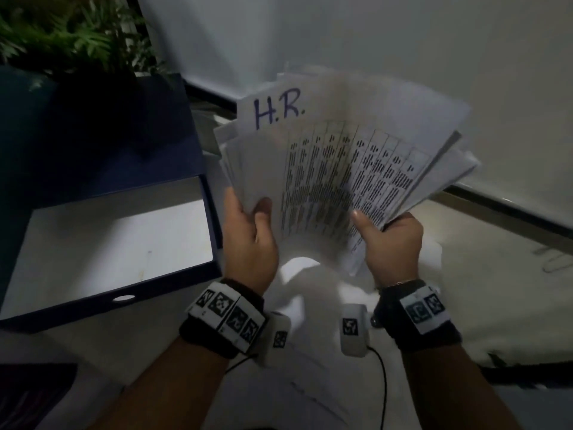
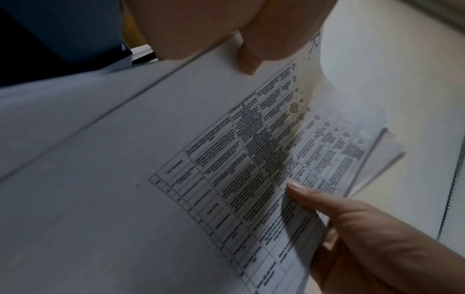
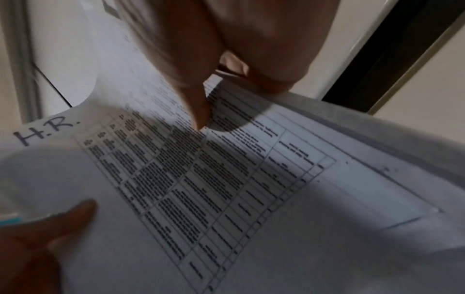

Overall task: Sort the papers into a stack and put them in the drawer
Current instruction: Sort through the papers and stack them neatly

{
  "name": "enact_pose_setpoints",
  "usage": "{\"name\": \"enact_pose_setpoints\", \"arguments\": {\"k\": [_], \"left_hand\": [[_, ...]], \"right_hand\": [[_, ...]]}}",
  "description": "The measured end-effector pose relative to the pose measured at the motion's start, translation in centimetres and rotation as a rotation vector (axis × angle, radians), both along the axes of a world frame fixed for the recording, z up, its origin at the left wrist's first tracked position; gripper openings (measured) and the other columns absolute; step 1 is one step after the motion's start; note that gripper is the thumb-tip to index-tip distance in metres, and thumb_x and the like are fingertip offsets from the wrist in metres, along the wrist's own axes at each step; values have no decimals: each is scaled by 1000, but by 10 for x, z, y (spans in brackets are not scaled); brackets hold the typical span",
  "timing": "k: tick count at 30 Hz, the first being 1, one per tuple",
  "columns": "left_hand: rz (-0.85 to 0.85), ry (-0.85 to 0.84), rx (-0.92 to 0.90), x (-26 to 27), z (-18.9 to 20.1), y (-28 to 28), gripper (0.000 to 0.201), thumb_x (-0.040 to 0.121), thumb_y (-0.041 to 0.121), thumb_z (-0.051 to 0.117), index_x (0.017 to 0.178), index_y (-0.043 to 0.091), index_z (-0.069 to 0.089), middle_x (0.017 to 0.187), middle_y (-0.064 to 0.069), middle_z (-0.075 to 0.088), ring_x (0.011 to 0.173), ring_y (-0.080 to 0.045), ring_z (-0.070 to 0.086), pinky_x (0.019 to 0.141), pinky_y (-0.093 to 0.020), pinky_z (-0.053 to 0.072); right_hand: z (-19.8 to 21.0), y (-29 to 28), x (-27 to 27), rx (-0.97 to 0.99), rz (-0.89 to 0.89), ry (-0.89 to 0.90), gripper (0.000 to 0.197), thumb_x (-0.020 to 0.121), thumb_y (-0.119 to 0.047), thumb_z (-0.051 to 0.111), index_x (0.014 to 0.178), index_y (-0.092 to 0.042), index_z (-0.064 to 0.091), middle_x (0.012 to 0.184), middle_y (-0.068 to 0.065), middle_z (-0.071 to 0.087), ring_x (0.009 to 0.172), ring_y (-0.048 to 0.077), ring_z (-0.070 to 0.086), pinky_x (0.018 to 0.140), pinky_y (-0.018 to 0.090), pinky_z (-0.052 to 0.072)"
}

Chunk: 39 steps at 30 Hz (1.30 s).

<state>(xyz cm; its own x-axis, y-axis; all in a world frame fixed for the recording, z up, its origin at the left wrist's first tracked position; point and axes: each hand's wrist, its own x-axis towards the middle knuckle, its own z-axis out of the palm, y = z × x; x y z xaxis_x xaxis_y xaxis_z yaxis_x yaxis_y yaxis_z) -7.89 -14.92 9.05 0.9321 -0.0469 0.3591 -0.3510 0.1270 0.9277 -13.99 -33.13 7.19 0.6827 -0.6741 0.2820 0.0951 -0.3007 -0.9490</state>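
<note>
A loose, fanned stack of papers is held up over the table, motion-blurred. The front sheet carries a printed table, and a sheet behind it is hand-marked "H.R.". My left hand grips the stack's lower left edge, thumb on the front. My right hand grips the lower right corner, thumb pressed on the printed table. The dark blue drawer stands open at the left, its white inside bare. More white sheets lie on the table below my hands.
A leafy plant stands at the back left behind a dark blue lid or folder. Paper clips lie at the right on the table. A white wall with a dark skirting strip runs behind the papers.
</note>
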Motion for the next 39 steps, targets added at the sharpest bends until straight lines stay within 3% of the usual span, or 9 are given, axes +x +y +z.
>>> {"name": "enact_pose_setpoints", "arguments": {"k": [2, 5, 8, 11, 14, 19, 22, 28, 39], "left_hand": [[-7, 28, -61, 1, -7, 0, 46, 94, -2, 52, 116, 38, 42, 114, 23, 60, 109, 6, 58, 92, -14, 44], [-48, 195, -6, -1, -40, 3, 52, 89, 3, 62, 118, 42, 42, 117, 18, 59, 108, 5, 60, 91, -16, 49], [-70, 390, 241, 0, -78, 2, 28, 91, 14, 63, 116, 24, 53, 101, 14, 65, 96, -5, 66, 90, -30, 54], [-6, 355, 421, 5, -85, -3, 19, 94, 19, 58, 110, 11, 63, 96, 4, 67, 95, -18, 66, 88, -31, 52], [64, 277, 471, 12, -81, -7, 19, 95, 16, 56, 110, 8, 65, 93, 2, 66, 90, -16, 63, 84, -27, 49], [66, 461, 591, 17, -120, 2, 16, 94, 17, 56, 105, 7, 61, 96, -9, 65, 98, -29, 64, 85, -33, 49], [31, 718, 675, 14, -153, 19, 35, 93, 18, 55, 124, 2, 59, 121, -17, 65, 112, -33, 60, 99, -41, 47], [40, 861, 709, 16, -170, 44, 35, 92, 16, 57, 122, -1, 61, 121, -20, 65, 111, -35, 62, 95, -37, 47], [46, 927, 721, 27, -179, 62, 44, 91, 25, 59, 127, 0, 58, 129, -20, 61, 119, -34, 58, 102, -38, 44]], "right_hand": [[-6, 3, -6, -9, 17, 20, 28, 77, -4, 82, 95, -22, 71, 91, -16, 71, 84, -12, 68, 76, 8, 52], [-34, -2, -15, 55, 66, 170, 34, 73, -8, 86, 101, -18, 70, 95, -13, 72, 86, -5, 71, 74, 12, 56], [-62, -4, -17, 97, 32, 354, 23, 79, -15, 81, 91, -23, 65, 86, -15, 68, 85, 8, 71, 64, 14, 55], [-73, -5, -11, 101, -10, 402, 18, 85, -24, 76, 98, -13, 70, 89, -9, 72, 87, 12, 71, 79, 39, 61], [-72, -15, -16, 184, -38, 335, 25, 92, -31, 66, 112, -15, 67, 106, -3, 73, 99, 14, 69, 87, 35, 56], [-123, -57, -47, 122, -337, 874, 68, 92, -44, 61, 145, -7, 41, 147, 13, 46, 132, 32, 47, 108, 39, 38], [-155, -57, -54, 94, -307, 1197, 98, 79, -60, 68, 149, -2, 31, 151, 19, 39, 136, 38, 40, 110, 45, 35], [-181, -45, -44, -33, -280, 1520, 135, 53, -85, 67, 150, -4, 22, 157, 15, 22, 143, 36, 22, 112, 56, 25], [-159, -44, -27, 40, -289, 1281, 128, 66, -60, 81, 154, -2, 9, 160, 15, 23, 146, 32, 27, 116, 45, 27]]}}
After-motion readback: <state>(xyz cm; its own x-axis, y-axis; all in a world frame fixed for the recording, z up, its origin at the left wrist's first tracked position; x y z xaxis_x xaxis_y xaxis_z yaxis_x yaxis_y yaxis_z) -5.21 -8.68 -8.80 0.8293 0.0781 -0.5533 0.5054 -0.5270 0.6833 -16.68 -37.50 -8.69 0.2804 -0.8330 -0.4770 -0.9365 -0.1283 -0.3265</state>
